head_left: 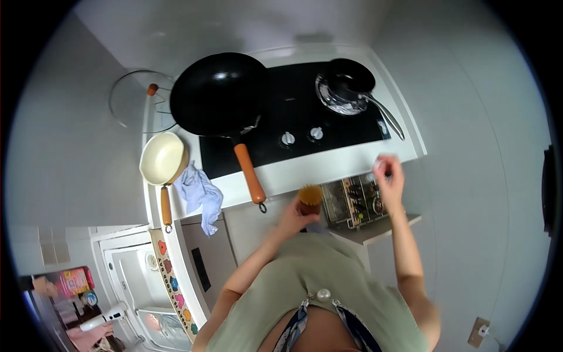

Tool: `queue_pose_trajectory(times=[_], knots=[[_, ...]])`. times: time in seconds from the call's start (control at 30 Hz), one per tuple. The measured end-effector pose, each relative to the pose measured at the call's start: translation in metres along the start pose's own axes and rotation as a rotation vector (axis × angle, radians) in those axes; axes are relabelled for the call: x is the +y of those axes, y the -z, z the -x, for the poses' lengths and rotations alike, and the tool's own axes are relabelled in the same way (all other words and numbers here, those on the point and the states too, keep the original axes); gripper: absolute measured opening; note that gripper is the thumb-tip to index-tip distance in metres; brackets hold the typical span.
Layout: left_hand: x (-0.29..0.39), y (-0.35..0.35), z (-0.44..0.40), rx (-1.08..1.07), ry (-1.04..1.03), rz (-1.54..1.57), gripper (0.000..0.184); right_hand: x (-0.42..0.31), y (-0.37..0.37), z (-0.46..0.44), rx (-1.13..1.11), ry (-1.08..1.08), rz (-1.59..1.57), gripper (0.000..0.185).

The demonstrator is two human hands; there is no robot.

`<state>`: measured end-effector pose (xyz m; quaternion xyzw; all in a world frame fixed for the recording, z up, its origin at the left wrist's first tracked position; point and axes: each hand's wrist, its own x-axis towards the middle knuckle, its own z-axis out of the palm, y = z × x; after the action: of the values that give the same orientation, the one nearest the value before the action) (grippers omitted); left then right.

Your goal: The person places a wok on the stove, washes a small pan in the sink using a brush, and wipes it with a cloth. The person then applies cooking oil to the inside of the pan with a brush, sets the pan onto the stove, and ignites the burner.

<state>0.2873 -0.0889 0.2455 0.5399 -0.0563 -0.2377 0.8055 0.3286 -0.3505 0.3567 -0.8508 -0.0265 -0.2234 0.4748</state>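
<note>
My left hand (298, 218) is wrapped round a brown container with a yellow, ridged top (310, 195), held in front of the counter edge. My right hand (390, 176) is raised near the counter's right front corner, its fingers pinched together and blurred; a small whitish thing shows at the fingertips, too smeared to name. Below and left of that hand, an open pull-out rack (352, 202) holds bottles and jars. A black wok (220, 94) with an orange-brown handle sits on the left of the black stove (287, 111).
A small black pan (350, 76) stands on the right burner. On the counter's left are a cream pan (161, 158), a blue cloth (200, 190) and a glass lid (132, 97) leaning by the wall. At lower left, a white basin-like compartment (132, 276) stands open.
</note>
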Motion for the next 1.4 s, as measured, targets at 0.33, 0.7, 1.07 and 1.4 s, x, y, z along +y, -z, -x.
queue_pose_trajectory(times=[0.33,0.7,1.07,1.4], knots=[[0.006,-0.009,0.040,0.139,-0.542,-0.451,0.077,-0.009,-0.076,0.126,-0.745,-0.589,-0.907,0.043],[-0.015,-0.091,0.069,0.396,-0.469,0.030,0.067,-0.027,-0.054,0.129,-1.083,-0.760,-1.325,0.058],[0.013,-0.045,0.103,0.561,-0.249,-0.395,0.030,0.012,-0.001,0.136,-0.722,-0.814,-1.414,0.040],[-0.034,-0.150,0.050,0.348,-0.169,0.065,0.050,0.029,0.021,0.163,-0.957,-0.601,-0.959,0.048]])
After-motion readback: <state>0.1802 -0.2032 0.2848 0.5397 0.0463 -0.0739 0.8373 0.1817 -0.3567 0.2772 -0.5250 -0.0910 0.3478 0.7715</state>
